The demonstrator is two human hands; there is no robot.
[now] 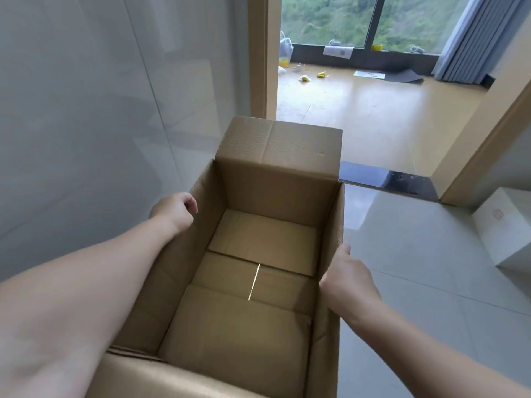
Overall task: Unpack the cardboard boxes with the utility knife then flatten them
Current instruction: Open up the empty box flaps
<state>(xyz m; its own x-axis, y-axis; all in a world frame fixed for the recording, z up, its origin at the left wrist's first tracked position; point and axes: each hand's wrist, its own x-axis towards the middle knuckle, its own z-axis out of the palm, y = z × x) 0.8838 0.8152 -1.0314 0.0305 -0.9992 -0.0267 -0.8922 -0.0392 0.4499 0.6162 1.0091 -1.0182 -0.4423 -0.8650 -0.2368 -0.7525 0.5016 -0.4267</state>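
Centrally, an open cardboard box [267, 254] stood between the person's two hands, its top flaps raised and its interior bare. The left hand [172, 212] lay against the outside of the box's left wall near the top edge; its fingers [191, 202] were curled over that edge, so the hand gripped the wall. The right hand [349, 278] lay against the outside of the right wall, lower and nearer the camera, its thumb [343, 249] pointing up along the wall's edge; the remaining fingers were hidden behind the hand and the cardboard, so whether they gripped the wall or only pressed flat against it could not be told. Between the two hands, at the bottom of the box, the bottom flaps [258, 268] overlapped, and a thin bright slit [254, 281] showed where two of them met. Beyond the left-hand fingers the far flap [278, 142] stood upright. To the right of the right hand, well apart from it, a white box [502, 225] sat on the grey tiled floor [431, 282]. Farther beyond the fingers, a doorway opened onto a wooden floor [373, 110] scattered with small yellow scraps [321, 74], ending at a window [373, 21] with a grey curtain [471, 38]. No utility knife was visible.
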